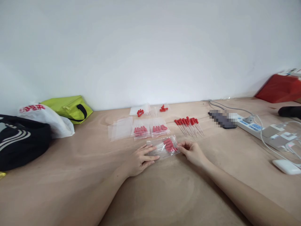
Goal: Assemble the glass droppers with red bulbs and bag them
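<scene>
A clear zip bag (pixel 156 151) lies on the wooden table in front of me, with several red-bulbed glass droppers (pixel 169 145) inside. My left hand (pixel 140 159) rests on the bag's left end, its fingers stretched out and apart. At the right end, my right hand (pixel 192 153) pinches the bag's edge between thumb and fingers. Just beyond are two filled bags, one left (pixel 140 130) and one right (pixel 159 128), both holding red-bulbed droppers. Loose droppers (pixel 188 122) lie in a row to the right. Flat, overlapping clear bags (pixel 120 128) are on the left.
Small red bulbs (pixel 140 112) lie on bags near the wall, with another cluster (pixel 163 108) beside them. A phone (pixel 222 119), a power strip (pixel 251 127) with cables and a white case (pixel 286 166) are at right. Bags, including a lime-green one (pixel 68 106), stand left.
</scene>
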`<act>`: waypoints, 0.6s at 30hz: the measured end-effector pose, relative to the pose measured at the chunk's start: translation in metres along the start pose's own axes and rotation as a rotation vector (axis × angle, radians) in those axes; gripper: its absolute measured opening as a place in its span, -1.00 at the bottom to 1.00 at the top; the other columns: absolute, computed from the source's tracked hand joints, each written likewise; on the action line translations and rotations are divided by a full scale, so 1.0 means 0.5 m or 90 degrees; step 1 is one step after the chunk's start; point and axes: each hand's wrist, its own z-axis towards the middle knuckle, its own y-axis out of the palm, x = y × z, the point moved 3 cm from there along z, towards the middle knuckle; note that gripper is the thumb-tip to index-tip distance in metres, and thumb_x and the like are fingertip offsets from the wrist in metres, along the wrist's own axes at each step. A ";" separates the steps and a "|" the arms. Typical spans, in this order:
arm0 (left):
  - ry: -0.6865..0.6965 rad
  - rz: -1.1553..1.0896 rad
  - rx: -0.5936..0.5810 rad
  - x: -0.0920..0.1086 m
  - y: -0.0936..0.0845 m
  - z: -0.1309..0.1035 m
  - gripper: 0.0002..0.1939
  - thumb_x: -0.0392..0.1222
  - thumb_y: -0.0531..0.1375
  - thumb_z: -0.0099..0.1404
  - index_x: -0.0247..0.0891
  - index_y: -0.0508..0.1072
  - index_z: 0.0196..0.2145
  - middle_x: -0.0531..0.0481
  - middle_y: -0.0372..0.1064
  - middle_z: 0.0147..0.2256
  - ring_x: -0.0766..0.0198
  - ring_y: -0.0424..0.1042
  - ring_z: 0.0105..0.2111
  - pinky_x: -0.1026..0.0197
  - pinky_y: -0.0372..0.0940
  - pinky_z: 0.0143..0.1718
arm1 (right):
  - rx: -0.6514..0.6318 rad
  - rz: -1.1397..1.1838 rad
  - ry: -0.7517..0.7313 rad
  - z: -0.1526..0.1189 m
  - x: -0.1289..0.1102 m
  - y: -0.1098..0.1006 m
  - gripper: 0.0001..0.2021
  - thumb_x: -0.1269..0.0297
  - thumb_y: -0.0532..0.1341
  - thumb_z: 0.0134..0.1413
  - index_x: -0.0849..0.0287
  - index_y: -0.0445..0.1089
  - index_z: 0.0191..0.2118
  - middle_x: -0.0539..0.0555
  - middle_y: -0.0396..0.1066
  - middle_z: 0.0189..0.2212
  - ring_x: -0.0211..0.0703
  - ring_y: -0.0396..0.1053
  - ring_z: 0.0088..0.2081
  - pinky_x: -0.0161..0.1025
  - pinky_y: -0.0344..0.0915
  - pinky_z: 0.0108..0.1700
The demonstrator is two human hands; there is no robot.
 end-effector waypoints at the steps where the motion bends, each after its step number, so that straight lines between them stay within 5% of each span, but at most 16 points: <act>1: -0.003 -0.004 -0.002 0.001 -0.002 0.000 -0.66 -0.14 -0.02 0.31 0.05 0.22 0.04 0.08 0.08 0.12 0.22 0.02 0.14 0.01 -0.05 0.15 | -0.011 0.005 0.004 -0.001 -0.002 0.002 -0.76 0.13 0.27 -0.25 0.20 0.30 -0.58 -0.11 0.20 -0.73 -0.41 0.07 -0.70 -0.41 -0.02 -0.66; 6: -0.020 -0.026 -0.019 0.006 -0.009 0.003 -0.64 -0.14 -0.02 0.31 -0.03 0.19 0.07 0.07 0.12 0.10 0.25 0.04 0.13 0.02 -0.06 0.15 | -0.060 -0.007 0.047 -0.001 -0.006 0.002 -0.76 0.17 0.26 -0.23 0.18 0.23 -0.46 -0.14 0.23 -0.73 -0.43 0.09 -0.74 -0.47 -0.05 -0.70; 11: -0.013 -0.039 -0.040 0.009 -0.011 0.007 -0.68 -0.14 -0.02 0.31 0.01 0.27 0.01 0.09 0.14 0.09 0.23 0.03 0.14 -0.02 -0.07 0.15 | -0.022 -0.110 0.125 0.007 -0.006 -0.006 -0.66 0.10 0.26 -0.23 0.17 0.22 -0.34 -0.14 0.26 -0.74 -0.43 0.02 -0.84 -0.47 -0.16 -0.83; 18: 0.008 -0.039 -0.053 0.009 -0.009 0.007 -0.68 -0.12 -0.01 0.31 0.00 0.26 0.01 0.10 0.16 0.08 0.22 0.04 0.13 -0.03 -0.08 0.15 | -0.093 -0.062 0.119 0.033 -0.012 0.010 -0.73 0.20 0.28 -0.28 0.20 0.19 -0.66 -0.17 0.10 -0.84 -0.48 -0.03 -0.81 -0.49 -0.13 -0.79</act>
